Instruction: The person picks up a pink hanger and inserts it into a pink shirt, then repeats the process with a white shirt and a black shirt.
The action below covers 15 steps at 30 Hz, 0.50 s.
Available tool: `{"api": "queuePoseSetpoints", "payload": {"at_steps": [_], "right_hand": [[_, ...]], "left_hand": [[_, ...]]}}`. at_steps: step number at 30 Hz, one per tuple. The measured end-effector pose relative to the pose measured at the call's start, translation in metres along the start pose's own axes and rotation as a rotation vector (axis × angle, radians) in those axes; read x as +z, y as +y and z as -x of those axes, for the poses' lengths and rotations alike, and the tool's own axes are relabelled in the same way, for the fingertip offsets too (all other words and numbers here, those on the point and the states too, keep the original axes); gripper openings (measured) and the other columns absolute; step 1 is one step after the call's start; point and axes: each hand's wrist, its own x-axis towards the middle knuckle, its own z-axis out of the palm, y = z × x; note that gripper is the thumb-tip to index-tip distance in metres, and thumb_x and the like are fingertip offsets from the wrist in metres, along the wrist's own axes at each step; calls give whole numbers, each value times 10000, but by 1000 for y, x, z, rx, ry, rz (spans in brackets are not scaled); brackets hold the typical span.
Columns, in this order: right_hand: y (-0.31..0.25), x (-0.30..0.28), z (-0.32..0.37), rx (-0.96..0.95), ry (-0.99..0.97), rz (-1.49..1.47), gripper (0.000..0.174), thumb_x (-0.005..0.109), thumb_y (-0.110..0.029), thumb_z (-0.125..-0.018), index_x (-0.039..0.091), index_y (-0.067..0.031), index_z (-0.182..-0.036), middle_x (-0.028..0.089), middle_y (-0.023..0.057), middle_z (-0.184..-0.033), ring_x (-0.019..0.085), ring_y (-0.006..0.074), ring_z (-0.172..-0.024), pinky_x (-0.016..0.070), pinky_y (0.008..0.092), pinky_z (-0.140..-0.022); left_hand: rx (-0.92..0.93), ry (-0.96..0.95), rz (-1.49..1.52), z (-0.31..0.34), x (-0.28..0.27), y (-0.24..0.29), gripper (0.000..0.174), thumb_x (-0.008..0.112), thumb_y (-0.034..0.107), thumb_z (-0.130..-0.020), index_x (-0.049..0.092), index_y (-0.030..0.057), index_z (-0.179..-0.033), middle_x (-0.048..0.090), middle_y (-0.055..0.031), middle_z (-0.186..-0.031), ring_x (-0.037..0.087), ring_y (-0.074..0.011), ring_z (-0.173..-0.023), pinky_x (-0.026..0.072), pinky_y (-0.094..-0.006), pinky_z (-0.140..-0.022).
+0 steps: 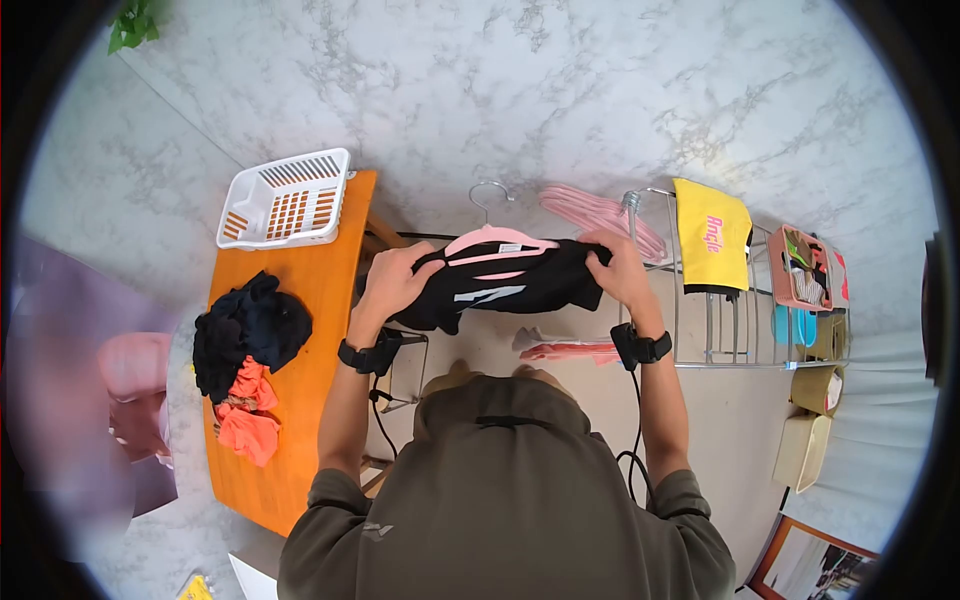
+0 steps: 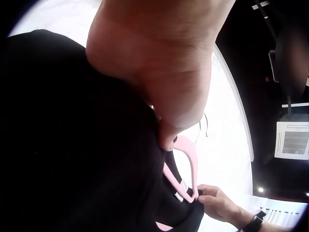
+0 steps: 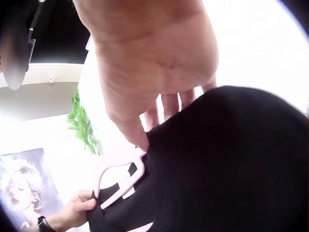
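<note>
A black T-shirt with a white print hangs on a pink hanger, its metal hook pointing up toward the wall. My left hand pinches the shirt's left shoulder by the hanger's end. At the opposite shoulder, my right hand grips the fabric between thumb and fingers. The left wrist view has the dark cloth filling its left side, with the hanger showing through the neckline. In the right wrist view, fingers of the right hand pass behind the cloth.
An orange-brown table at left holds a white basket and a dark and coral clothes pile. To the right stands a metal rack with pink hangers, a yellow cloth and a pink basket.
</note>
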Motion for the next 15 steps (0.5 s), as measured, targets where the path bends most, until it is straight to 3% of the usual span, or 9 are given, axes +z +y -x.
{"api": "queuePoseSetpoints", "payload": {"at_steps": [2,5,8,11,13,15], "right_hand": [[14,2,6,60,-5,45,181,650,-113,-802,681,-17,-953,681,166,-899,650,313,-784,501,347,-707],[22,4,18,3,55,26,174,637,-84,-810,676,-8,-961,679,182,-901,651,333,-825,502,362,-740],[49,9,28,149,61,-68,168,626,-61,-818,672,6,-966,681,183,-894,649,358,-831,502,374,-755],[89,29,45,154,143,-4,182,615,-46,-827,663,16,-991,674,194,-937,634,374,-892,496,388,-798],[116,42,61,210,268,77,242,626,-59,-821,643,11,-1053,648,216,-1023,602,386,-985,474,394,-871],[134,47,89,318,270,96,303,645,-77,-810,617,-1,-1102,618,221,-1082,563,396,-1050,445,409,-929]], "left_hand": [[7,-21,-31,-1,-1,1,201,631,276,-861,630,77,-891,597,-177,-680,592,-375,-651,447,-423,-568],[16,-35,-23,-3,4,-2,200,629,271,-862,625,75,-902,596,-184,-690,589,-382,-660,446,-431,-572],[32,-75,16,-5,15,-2,185,622,250,-864,617,73,-917,597,-191,-712,588,-392,-684,443,-446,-578],[80,-107,-23,-10,38,-10,172,612,235,-868,608,72,-925,600,-197,-737,592,-398,-715,444,-456,-588],[96,-144,-43,-14,61,-14,162,604,222,-869,603,66,-911,606,-194,-746,597,-397,-730,451,-458,-591],[154,-129,-44,-18,86,-15,170,602,232,-872,591,65,-900,613,-192,-735,601,-397,-720,456,-467,-588]]}}
